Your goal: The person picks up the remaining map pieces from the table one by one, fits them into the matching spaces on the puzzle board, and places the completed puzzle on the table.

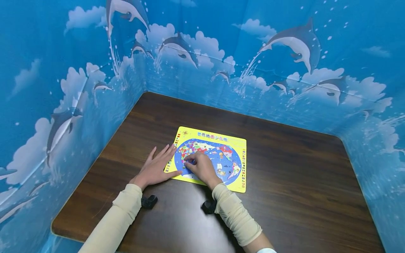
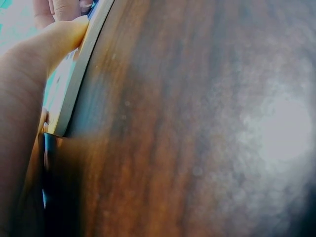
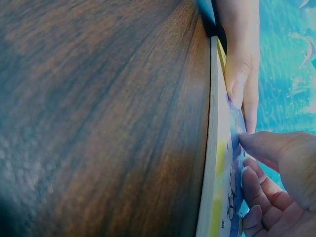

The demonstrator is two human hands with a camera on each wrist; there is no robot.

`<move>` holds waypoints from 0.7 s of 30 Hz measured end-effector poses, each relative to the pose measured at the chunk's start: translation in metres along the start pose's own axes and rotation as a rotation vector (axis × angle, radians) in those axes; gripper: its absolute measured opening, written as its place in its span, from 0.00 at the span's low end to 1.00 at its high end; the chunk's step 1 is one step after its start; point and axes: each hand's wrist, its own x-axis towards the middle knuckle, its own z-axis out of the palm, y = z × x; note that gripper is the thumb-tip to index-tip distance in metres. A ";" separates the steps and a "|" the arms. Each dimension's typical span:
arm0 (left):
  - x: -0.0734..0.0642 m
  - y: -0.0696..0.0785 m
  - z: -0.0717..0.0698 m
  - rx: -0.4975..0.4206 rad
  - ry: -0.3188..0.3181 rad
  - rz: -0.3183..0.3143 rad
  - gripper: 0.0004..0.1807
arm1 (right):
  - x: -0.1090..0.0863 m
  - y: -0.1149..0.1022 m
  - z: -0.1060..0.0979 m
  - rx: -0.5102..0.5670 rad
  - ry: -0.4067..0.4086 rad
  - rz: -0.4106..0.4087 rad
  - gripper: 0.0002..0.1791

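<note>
A yellow-bordered world map board (image 1: pixel 235 140) with a blue oval map lies on the table. My left hand (image 1: pixel 157 167) rests flat at its left side, fingers spread. The left thumb (image 2: pixel 69 32) reaches over the lower left edge. Bent over the left part of the map, my right hand (image 1: pixel 202 168) brings thumb and index fingertips together at its surface. They pinch what looks like a small blue map piece (image 3: pixel 236 139), mostly hidden by the fingers. The other right fingers are curled close to the board (image 3: pixel 217 192).
The brown wooden table (image 1: pixel 291 175) extends widely around the board. A blue cloth printed with dolphins (image 1: pixel 294 45) hangs along its back and sides. Black wrist devices (image 1: pixel 209 206) sit by both cream sleeves (image 1: pixel 235 214).
</note>
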 end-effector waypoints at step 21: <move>-0.003 -0.001 0.002 -0.014 0.041 0.021 0.54 | -0.007 -0.003 -0.002 -0.094 0.171 -0.034 0.14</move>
